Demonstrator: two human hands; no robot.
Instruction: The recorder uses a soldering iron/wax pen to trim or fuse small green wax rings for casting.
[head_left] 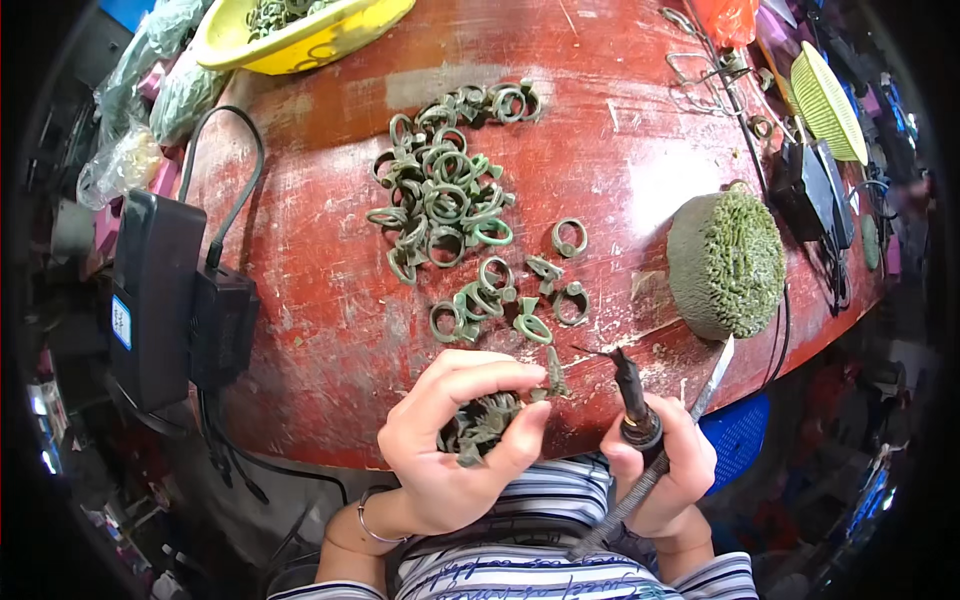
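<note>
My left hand is closed around a bunch of small dark-green rings in its palm. Between its thumb and forefinger sticks out one green ring piece. My right hand grips a pen-like tool with a dark body and a thin bent tip, which points toward the left hand's ring without touching it. Also through the right hand runs a long narrow tool with a pale flat blade and a grey ribbed handle. Past the hands, a heap of green rings lies on the red table, with several loose ones nearer.
A round green block with a rough face stands at right. Black power adapters with cables are at left, another black box at right. A yellow basin of rings sits far left; a yellow-green basket far right. The worn red table ends before me.
</note>
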